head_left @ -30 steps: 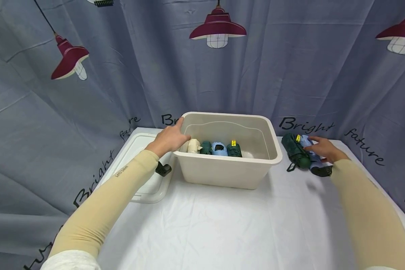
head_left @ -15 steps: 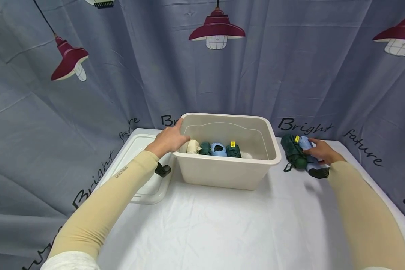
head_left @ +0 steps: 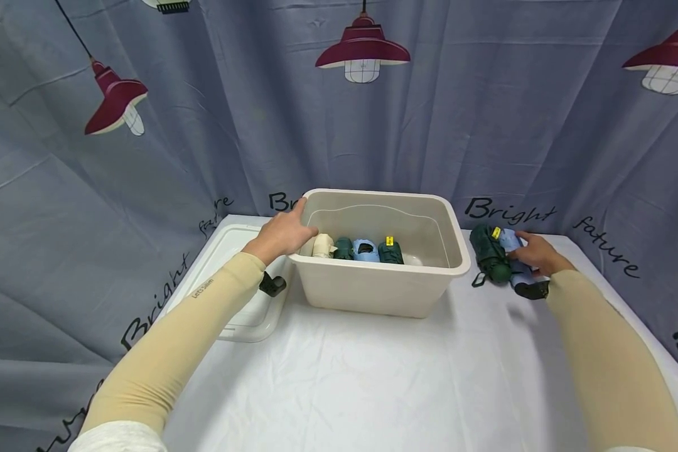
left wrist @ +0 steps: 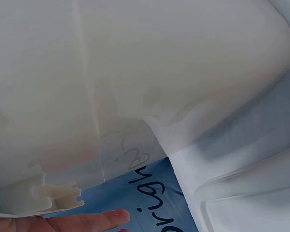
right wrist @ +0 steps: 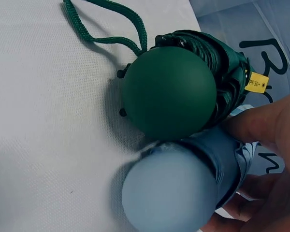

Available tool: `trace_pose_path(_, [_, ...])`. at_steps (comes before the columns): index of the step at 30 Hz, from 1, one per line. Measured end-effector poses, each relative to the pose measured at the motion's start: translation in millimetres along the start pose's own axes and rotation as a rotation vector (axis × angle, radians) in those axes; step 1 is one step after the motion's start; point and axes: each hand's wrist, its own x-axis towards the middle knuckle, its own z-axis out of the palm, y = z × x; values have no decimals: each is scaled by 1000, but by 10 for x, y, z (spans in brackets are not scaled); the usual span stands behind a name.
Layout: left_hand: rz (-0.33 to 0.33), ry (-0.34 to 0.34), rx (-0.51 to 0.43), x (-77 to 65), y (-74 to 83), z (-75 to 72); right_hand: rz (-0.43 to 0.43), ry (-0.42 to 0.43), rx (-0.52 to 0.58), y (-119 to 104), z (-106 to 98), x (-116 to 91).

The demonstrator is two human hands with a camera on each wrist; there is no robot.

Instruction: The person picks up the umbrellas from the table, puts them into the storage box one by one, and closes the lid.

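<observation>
1. The blue umbrella (right wrist: 176, 186) lies on the table (head_left: 373, 376), at three o'clock from the big tub (head_left: 367, 287).
2. It is long and folded up. Its long way runs from eleven o'clock to five o'clock, with the round knob end at five.
3. The right hand (head_left: 533, 252) is clamped on it, thumb on one side, fingers on the other.
4. A green umbrella (head_left: 490, 254) lies just beside it, at nine o'clock, pointing nearly the same way.
5. The left hand (head_left: 282, 235) rests on the tub's nine o'clock edge, thumb and pointing finger spread apart.
</observation>
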Motion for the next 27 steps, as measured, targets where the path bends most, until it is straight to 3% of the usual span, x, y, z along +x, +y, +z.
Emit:
trace_pose_path(11, [3,-4,-5,-7,19,-12,9,80,19,40,-26,-86])
trace_pose_path(27, [27,10,11,0,-9,-3,-43,155,13,-5,-172,-236])
